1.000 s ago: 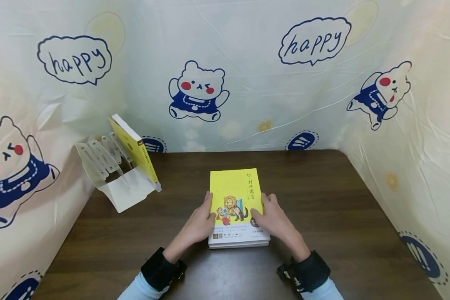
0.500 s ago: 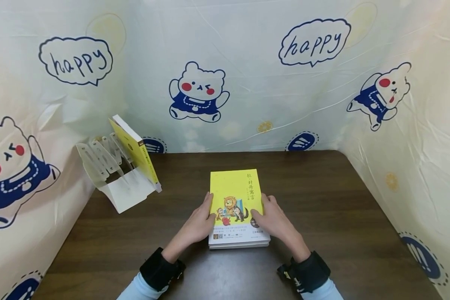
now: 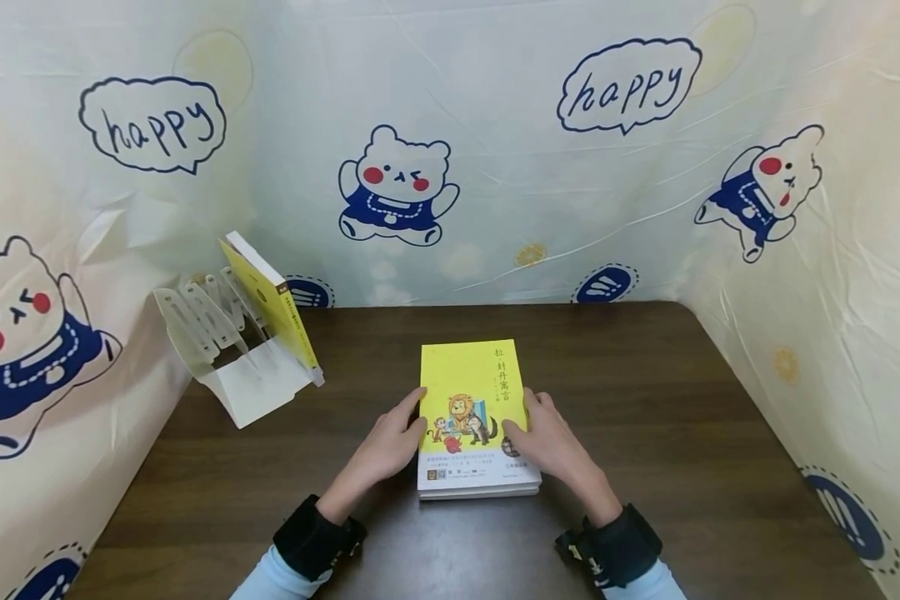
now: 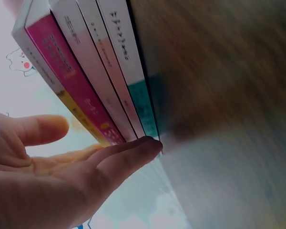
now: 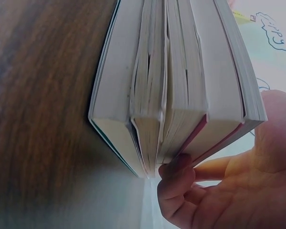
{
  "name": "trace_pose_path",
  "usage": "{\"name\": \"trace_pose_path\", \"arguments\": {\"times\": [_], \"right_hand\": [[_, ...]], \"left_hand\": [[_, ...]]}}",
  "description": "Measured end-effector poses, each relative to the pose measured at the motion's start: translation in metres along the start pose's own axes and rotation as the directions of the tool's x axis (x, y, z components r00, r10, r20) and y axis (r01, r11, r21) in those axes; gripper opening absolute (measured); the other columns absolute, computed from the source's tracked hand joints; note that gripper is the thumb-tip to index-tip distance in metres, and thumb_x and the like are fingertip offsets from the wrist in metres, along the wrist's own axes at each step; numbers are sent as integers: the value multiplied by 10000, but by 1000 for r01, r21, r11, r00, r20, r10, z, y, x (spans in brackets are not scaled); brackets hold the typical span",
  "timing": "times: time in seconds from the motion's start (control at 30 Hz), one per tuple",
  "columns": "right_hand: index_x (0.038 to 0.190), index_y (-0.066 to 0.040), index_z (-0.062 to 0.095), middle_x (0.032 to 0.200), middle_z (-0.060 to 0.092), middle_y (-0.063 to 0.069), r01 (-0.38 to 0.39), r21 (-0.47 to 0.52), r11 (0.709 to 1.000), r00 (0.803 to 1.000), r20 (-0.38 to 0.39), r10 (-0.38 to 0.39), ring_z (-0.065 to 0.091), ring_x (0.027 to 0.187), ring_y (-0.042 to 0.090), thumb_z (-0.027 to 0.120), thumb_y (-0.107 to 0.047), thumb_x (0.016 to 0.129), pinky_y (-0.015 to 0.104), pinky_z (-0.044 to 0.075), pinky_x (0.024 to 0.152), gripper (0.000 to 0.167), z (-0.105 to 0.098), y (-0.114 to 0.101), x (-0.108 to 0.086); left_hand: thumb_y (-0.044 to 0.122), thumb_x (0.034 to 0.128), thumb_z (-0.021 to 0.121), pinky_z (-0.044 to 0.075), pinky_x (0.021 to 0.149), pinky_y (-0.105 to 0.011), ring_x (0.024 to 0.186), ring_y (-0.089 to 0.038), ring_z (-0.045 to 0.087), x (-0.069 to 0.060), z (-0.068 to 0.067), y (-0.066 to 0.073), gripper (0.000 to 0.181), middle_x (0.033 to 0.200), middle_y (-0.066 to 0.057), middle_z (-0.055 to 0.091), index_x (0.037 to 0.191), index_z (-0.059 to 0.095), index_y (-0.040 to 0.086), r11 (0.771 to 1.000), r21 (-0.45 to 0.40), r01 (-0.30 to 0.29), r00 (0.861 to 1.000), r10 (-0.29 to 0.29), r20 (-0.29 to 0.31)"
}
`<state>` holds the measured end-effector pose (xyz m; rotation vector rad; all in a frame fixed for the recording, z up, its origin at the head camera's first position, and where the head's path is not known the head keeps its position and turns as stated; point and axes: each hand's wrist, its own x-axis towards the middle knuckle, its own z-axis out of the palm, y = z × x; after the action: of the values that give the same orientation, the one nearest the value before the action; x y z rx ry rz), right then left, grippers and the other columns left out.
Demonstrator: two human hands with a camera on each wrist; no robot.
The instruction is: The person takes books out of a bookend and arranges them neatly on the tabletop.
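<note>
A stack of several books lies on the table, its top book [image 3: 468, 375] having a yellow cover with a lion picture and a white lower band. My left hand [image 3: 386, 442] is at the stack's left side. In the left wrist view, its fairly straight fingers touch the book spines [image 4: 81, 62], while the thumb [image 4: 45, 130] stands apart from them. On the other side my right hand [image 3: 555, 437] grips the stack, thumb at the top cover's edge. The right wrist view shows its bent fingers [image 5: 176, 186] against the page edges [image 5: 181, 86].
At the back left stands a white book rack [image 3: 258, 392] with a yellow book [image 3: 270, 304] leaning upright at its right end. The dark wooden table [image 3: 645, 400] ends at a printed cloth backdrop [image 3: 495, 192] behind and at both sides.
My left hand has shifted slightly left, its thumb coming off the top cover. The right hand and the stack stay in place.
</note>
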<state>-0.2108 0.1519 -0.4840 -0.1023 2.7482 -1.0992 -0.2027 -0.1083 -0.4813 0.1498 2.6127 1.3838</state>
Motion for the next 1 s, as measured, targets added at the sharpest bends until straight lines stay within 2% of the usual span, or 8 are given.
{"name": "trace_pose_path", "arguments": {"times": [0.13,0.23,0.33,0.5,0.63,0.77,0.9,1.0], "right_hand": [[1613,16,355,1430,483,203,7,-2,1000,1000,0,-7,558,1110,311,661,-276,1019,442,496,872,729,1,1,0],[1614,16,353,1435,481,204,8,-1,1000,1000,2,-8,557,1113,312,662,-278,1018,443,496,875,733,1,1,0],[1622,19,334,1451,474,207,6,2,1000,1000,4,-6,557,1117,314,656,-281,1022,444,494,887,744,1,2,0],[1629,19,317,1464,466,213,7,4,1000,1000,8,-7,560,1121,318,656,-286,1027,445,493,899,755,0,2,0],[1625,27,319,1465,467,217,17,4,1000,1000,10,-17,560,1125,320,662,-279,1026,447,495,899,756,0,2,1],[1622,21,331,1453,473,213,22,6,1000,1000,9,-22,560,1119,320,667,-277,1023,442,495,891,748,1,2,1],[1621,13,340,1446,476,211,23,11,1000,1000,6,-23,562,1112,319,664,-275,1023,443,495,889,738,1,3,1],[1620,12,341,1447,475,213,20,13,1000,1000,7,-20,562,1113,319,662,-271,1024,447,496,891,733,1,3,1]], "left_hand": [[159,1103,526,423,1117,-590,1417,-380,493,3,-6,-7,500,1571,-219,485,1576,446,19,998,-57,-5,991,-2,-133],[155,1092,549,428,1121,-567,1433,-371,479,6,-13,-11,468,1570,-191,492,1544,490,48,992,-126,-7,959,-29,-280],[142,1080,560,409,1143,-555,1485,-346,406,8,-18,-12,533,1613,-176,428,1586,408,75,977,-211,-16,904,-76,-420],[111,1056,580,357,1173,-578,1538,-327,281,12,-27,-11,693,1658,-160,302,1652,227,93,956,-282,-84,793,-107,-600],[42,1029,604,428,1097,-537,1436,-334,381,15,-39,-15,673,1536,-150,395,1624,290,82,946,-291,-144,708,-107,-698],[27,995,635,430,998,-454,1299,-333,440,21,-53,-21,664,1425,-153,424,1590,344,74,948,-289,-136,641,-138,-755],[66,982,651,345,1095,-466,1365,-315,355,27,-68,-27,739,1492,-147,336,1625,299,156,942,-314,-121,611,-179,-771],[95,993,649,245,1199,-497,1466,-279,253,32,-78,-31,804,1588,-110,237,1659,236,275,935,-341,-97,627,-208,-751]]}}
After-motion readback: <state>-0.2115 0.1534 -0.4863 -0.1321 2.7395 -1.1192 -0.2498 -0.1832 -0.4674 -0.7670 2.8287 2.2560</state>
